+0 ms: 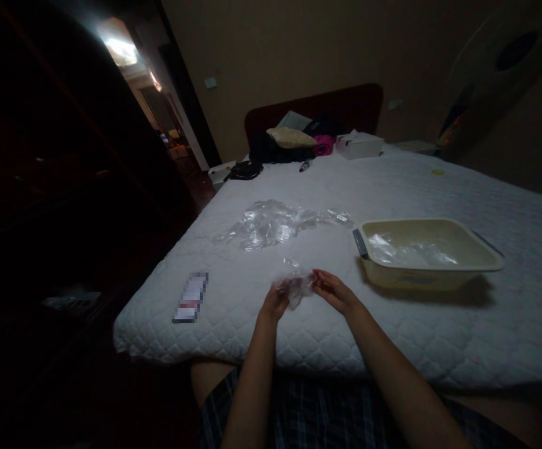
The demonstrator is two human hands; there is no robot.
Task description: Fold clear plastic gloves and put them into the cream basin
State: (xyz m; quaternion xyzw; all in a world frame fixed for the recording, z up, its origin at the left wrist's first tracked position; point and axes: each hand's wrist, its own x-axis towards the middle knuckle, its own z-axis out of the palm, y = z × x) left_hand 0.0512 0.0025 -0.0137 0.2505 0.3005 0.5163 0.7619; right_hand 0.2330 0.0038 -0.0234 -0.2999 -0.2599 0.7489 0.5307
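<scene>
A crumpled clear plastic bag is held between my two hands, just above the front of the bed. My left hand grips its left side, with the fingers partly behind the film. On the other side, my right hand pinches the bag's right edge between thumb and fingers. Beyond them a heap of clear plastic bags lies spread on the white quilted cover. To the right stands a cream plastic basin with grey handles, and more clear plastic lies inside it.
A blurred-out phone-like rectangle lies left on the bed cover. Toward the headboard are a pillow, dark cloth, a pink roll and a white box. A fan stands at the right.
</scene>
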